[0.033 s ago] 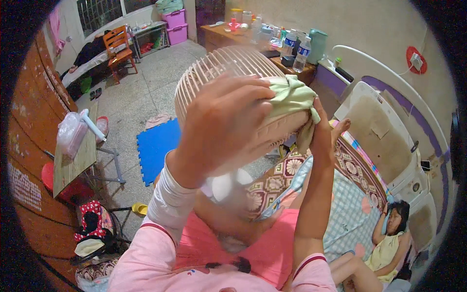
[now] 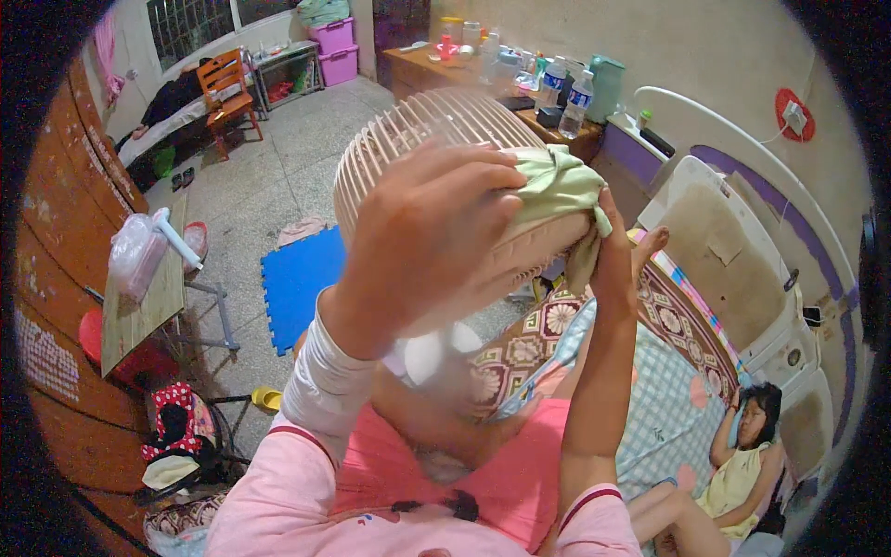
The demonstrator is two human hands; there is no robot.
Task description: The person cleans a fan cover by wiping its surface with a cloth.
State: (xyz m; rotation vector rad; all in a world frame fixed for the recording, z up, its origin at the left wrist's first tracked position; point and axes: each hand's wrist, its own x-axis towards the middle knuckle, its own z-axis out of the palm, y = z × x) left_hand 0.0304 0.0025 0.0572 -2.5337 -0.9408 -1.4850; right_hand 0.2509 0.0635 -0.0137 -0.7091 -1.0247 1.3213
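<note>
A beige electric fan head with a ribbed cage is raised in front of me, tilted, with its rim toward the right. A pale green cloth is draped over the rim. My left hand comes across the near side of the cage, fingers bent with their tips on the cloth's left end. At the rim's right end, my right hand grips the cloth's edge; part of its fingers is hidden behind the fan. Below the fan, a white rounded part shows, partly blurred.
Bottles and jars crowd a wooden desk behind the fan. A person lies on the patterned bed at right. A blue foam mat covers floor at left, near a small table with a plastic-wrapped bundle.
</note>
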